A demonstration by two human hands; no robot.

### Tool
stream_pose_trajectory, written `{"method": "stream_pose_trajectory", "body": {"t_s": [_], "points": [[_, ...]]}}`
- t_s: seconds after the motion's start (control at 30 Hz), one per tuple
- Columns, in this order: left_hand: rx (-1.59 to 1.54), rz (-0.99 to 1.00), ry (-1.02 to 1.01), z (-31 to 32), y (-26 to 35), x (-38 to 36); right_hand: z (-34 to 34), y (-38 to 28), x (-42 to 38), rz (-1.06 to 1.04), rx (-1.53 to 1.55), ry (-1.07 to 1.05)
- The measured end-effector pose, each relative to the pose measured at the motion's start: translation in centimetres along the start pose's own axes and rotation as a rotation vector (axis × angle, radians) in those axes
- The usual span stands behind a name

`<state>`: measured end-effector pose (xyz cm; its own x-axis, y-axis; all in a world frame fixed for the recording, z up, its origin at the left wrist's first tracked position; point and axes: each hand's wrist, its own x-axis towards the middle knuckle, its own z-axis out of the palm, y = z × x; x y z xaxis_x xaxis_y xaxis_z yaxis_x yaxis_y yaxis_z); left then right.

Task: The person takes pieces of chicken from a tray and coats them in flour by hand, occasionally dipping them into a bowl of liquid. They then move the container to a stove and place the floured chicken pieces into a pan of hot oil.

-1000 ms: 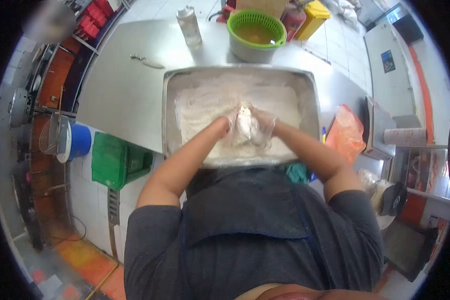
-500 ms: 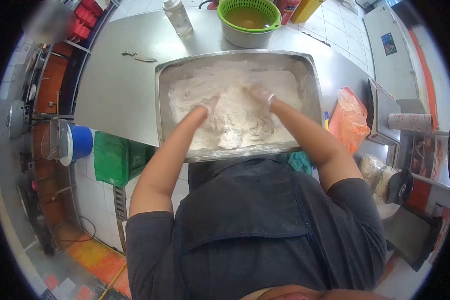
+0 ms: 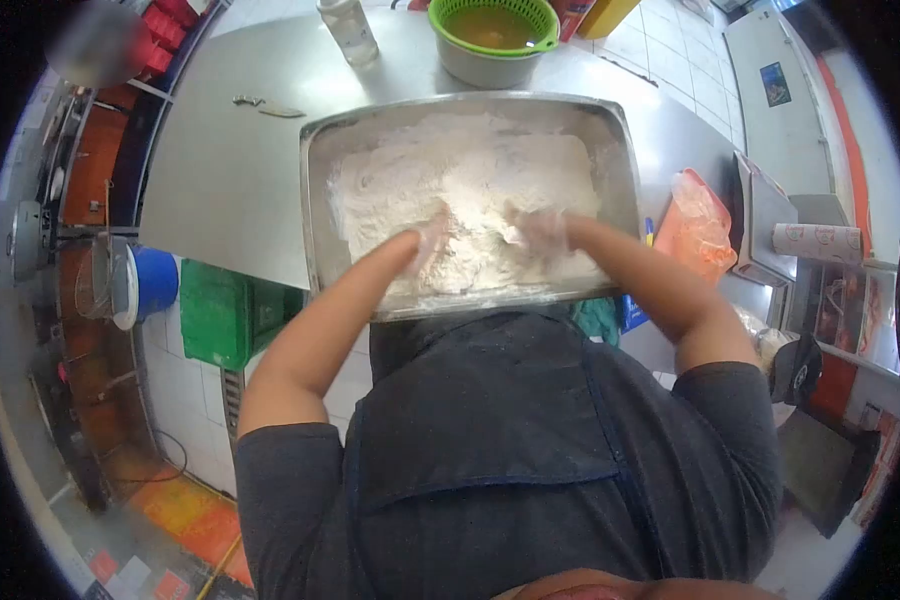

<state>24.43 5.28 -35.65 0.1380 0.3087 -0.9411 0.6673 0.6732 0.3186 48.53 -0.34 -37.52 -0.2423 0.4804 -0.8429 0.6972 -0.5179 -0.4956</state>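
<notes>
A deep rectangular metal tray holds a wide bed of white flour, heaped and lumpy in the middle. My left hand, in a clear plastic glove, is in the flour left of the heap. On the heap's other side, my right hand, also gloved, touches the flour. Both hands are dusted and blurred, and their fingers are partly sunk in the flour, so I cannot make out what they hold. Lumps lie between the hands; whether something is coated under the flour is hidden.
The tray sits on a steel table. Behind it stand a grey bucket with a green strainer and a clear bottle. A knife lies at left, an orange tray with a plastic bag at right. A green bin stands below.
Both hands have come nearer to me in the tray, the right one more so. The heaped flour between them has shifted shape, and the camera view has moved slightly.
</notes>
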Motion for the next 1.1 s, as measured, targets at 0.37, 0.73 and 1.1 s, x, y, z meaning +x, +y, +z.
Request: {"method": "stream_pose_trajectory", "body": {"t_s": [0.37, 0.73, 1.1], "points": [[-0.173, 0.765, 0.001, -5.4, 3.1, -4.0, -2.9, -4.9, -2.6, -0.570, 0.311, 0.464], [-0.596, 0.526, -0.105, -2.2, 3.8, 8.9, -0.8, -7.0, 10.1, -0.545, -0.225, 0.611], [-0.006, 0.063, -0.176, -2.7, 1.2, -2.2, 0.0, -4.4, -1.1, 0.232, 0.761, -0.325]]}}
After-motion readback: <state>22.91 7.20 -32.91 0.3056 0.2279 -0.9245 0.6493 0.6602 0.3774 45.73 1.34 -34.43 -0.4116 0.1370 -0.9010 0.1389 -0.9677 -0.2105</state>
